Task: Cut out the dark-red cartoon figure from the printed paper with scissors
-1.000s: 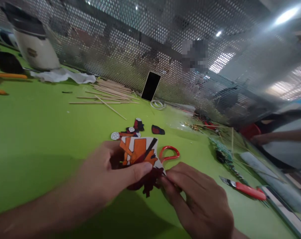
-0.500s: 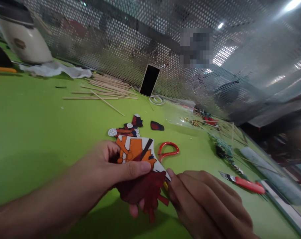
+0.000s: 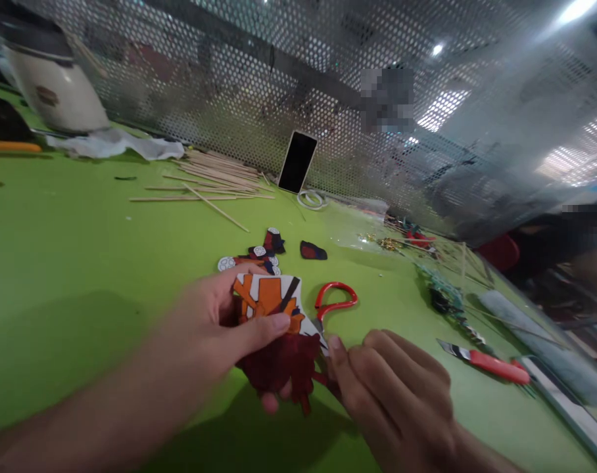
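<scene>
My left hand grips a painted cutout, its thumb on the front and fingertips showing below. The cutout is orange and white above, dark red below, with a pointed white corner to the right. My right hand is closed, thumb and forefinger touching that corner; whatever lies between its fingers is hidden. Just beyond the cutout lie red-handled scissors, partly covered by it. Small painted pieces with white round ends rest behind my left hand. A separate dark red piece lies to their right.
Behind are a heap of thin wooden sticks, a phone leaning on the perforated metal panel, and a clear plastic bag. A red craft knife with its blade out lies at right. A pale container stands far left.
My right hand has shifted slightly left and turned, its knuckles rising. The cutout has moved a little left and tilted in my left hand, showing more of the scissors.
</scene>
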{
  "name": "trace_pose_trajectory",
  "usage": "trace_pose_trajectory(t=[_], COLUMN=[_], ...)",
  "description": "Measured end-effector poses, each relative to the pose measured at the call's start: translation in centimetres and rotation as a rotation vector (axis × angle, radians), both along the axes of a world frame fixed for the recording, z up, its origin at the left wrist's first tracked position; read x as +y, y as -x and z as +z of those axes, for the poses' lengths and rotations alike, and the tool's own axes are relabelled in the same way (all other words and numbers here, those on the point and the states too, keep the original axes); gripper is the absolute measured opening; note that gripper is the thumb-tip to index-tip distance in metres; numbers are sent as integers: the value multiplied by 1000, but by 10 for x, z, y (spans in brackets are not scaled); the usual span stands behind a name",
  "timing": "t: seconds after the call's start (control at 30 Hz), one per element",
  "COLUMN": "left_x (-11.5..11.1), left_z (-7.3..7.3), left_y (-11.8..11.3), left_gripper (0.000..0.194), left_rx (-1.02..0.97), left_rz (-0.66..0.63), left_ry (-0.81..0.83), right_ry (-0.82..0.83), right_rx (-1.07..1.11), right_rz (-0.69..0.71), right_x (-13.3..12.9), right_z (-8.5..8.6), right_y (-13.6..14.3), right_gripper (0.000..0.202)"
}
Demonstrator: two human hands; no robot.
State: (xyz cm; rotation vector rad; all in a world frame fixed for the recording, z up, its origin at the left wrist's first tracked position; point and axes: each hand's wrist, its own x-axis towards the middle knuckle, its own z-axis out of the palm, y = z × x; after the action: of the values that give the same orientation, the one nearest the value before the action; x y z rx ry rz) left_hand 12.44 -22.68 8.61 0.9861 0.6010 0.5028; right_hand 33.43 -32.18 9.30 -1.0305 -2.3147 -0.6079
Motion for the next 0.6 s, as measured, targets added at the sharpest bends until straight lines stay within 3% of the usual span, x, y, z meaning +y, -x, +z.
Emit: trace_pose_trajectory(t=[0.07,0.17,0.27,0.47,0.6], left_x=[5,18,28,20,18], left_z=[-3,0,10,17,15], left_y=[2,7,12,6,4], left_gripper=[21,18,15,15,9], left_rx=[40,110,137,55,55], left_rz=[44,257,336,248,272], left_ry=[-35,-208,-371,-277,-301], right_ry=[-29,-80,-96,-38,94], right_rx=[23,60,120,236,403], right_rz=[10,30,-3,-106,-133], right_x=[3,10,16,10,11], right_z=[-3,-8,-11,-11,5], right_y=[0,-6,-15,-13,-17], right_gripper=[46,47,31,21,21])
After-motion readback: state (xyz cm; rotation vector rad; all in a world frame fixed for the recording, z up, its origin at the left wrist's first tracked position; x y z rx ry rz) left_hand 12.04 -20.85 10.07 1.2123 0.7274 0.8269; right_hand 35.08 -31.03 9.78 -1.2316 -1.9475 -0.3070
